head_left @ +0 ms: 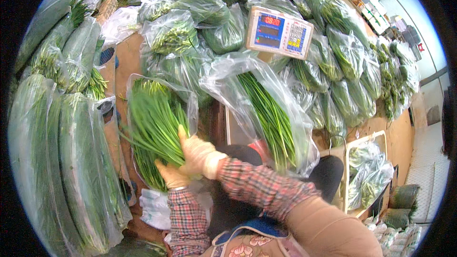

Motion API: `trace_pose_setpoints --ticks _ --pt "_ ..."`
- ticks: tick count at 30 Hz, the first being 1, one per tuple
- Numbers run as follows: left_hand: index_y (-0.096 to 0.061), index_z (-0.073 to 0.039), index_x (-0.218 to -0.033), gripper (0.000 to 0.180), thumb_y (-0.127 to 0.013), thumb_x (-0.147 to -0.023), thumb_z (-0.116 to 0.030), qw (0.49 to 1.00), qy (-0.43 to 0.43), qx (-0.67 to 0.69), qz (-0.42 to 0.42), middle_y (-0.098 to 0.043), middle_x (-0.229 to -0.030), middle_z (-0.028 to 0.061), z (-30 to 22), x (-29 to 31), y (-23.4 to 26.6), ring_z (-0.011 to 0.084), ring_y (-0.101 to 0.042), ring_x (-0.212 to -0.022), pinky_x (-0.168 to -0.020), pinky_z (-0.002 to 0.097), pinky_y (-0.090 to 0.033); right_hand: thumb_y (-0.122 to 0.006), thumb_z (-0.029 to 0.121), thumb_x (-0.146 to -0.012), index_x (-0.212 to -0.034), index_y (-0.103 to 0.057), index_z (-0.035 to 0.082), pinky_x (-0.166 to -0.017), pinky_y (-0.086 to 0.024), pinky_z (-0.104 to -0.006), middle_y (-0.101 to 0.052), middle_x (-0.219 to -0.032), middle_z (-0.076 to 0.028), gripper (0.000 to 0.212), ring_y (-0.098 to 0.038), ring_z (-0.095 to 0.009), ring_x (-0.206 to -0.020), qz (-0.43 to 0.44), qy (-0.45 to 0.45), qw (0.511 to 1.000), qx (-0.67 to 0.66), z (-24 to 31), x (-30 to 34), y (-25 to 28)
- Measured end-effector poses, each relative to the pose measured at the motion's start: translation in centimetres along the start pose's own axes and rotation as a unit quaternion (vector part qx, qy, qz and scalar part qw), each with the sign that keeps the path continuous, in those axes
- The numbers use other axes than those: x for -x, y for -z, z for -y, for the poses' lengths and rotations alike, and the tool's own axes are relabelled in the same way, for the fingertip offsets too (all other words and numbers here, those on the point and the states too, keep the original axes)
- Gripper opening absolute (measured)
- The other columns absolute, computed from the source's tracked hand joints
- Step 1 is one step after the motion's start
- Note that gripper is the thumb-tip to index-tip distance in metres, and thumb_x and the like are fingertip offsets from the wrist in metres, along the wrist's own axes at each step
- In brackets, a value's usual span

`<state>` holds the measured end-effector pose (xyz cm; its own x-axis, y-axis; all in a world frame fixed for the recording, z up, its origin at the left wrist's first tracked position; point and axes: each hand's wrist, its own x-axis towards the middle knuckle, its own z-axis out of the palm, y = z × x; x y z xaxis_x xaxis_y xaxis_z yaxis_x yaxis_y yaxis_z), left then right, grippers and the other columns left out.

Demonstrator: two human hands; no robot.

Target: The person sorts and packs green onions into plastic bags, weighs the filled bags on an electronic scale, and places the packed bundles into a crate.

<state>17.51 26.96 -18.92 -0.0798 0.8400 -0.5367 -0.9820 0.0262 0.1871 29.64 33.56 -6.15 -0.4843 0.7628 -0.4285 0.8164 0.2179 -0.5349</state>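
A thick bunch of long green chives (154, 116) is gripped between my two gloved hands, its leaves fanned upward and slightly blurred. My right hand (197, 154) closes on the bunch's right side, thumb pointing up. Lower down, my left hand (172, 175) wraps around the near end. Behind and around the bunch lies a clear plastic bag (193, 104), with more chives low in it. To the right, another open clear bag (221, 81) holds chives (269, 119) beside my knees. Beyond it stands a digital scale display (280, 32) with a keypad and lit red digits.
Bagged greens (209, 7) are heaped across the far side and right. Long bags of greens (83, 171) lie at the left. A white-framed rack (346, 176) with small bags stands at the right. White plastic bags (154, 209) lie near my left forearm.
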Motion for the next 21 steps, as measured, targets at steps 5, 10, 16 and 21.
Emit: trace_pose_setpoints --ticks 5,10,16,21 --pt "-0.029 -0.012 -0.143 0.067 -0.033 -0.092 -0.056 0.98 0.014 -0.039 0.197 -0.029 -0.147 0.0087 2.2 3.9 -6.2 0.0276 -0.032 -0.132 -0.109 0.0449 -0.024 -0.073 0.022 -0.066 -0.143 -0.017 -0.004 -0.076 -0.051 -0.0437 -0.054 -0.113 -0.026 0.098 -0.061 -0.037 -0.093 -0.253 0.148 0.942 0.166 0.3 7.6 1.2" --pt "-0.031 -0.011 -0.14 0.064 -0.035 -0.091 -0.052 0.95 0.018 -0.111 0.292 -0.032 -0.144 0.0093 3.9 5.9 -11.4 0.0274 -0.034 -0.129 -0.107 0.0441 -0.027 -0.082 0.024 -0.06 -0.144 -0.014 -0.004 -0.102 -0.034 -0.0461 -0.047 -0.123 -0.028 0.112 -0.049 -0.041 -0.114 -0.342 0.271 0.899 -0.042 -1.9 10.6 2.7" --pt "-0.034 -0.01 -0.137 0.06 -0.037 -0.091 -0.047 0.922 0.058 -0.204 0.325 -0.036 -0.14 0.0099 8.9 6.3 -14.9 0.0271 -0.038 -0.126 -0.105 0.0432 -0.03 -0.071 0.017 -0.074 -0.146 -0.016 0.004 -0.087 -0.047 -0.0388 -0.054 -0.117 -0.024 0.092 -0.057 -0.037 -0.102 -0.265 0.276 0.911 -0.155 -7.1 13.5 4.9" --pt "-0.037 -0.009 -0.134 0.056 -0.039 -0.09 -0.043 0.909 0.062 -0.292 0.292 -0.039 -0.136 0.0104 11.4 5.0 -15.8 0.0268 -0.04 -0.123 -0.103 0.0425 -0.032 -0.069 0.022 -0.075 -0.144 -0.027 0.01 -0.068 -0.051 -0.0402 -0.059 -0.098 -0.019 0.082 -0.062 -0.035 -0.082 -0.339 0.239 0.906 -0.085 -10.8 15.4 7.1"
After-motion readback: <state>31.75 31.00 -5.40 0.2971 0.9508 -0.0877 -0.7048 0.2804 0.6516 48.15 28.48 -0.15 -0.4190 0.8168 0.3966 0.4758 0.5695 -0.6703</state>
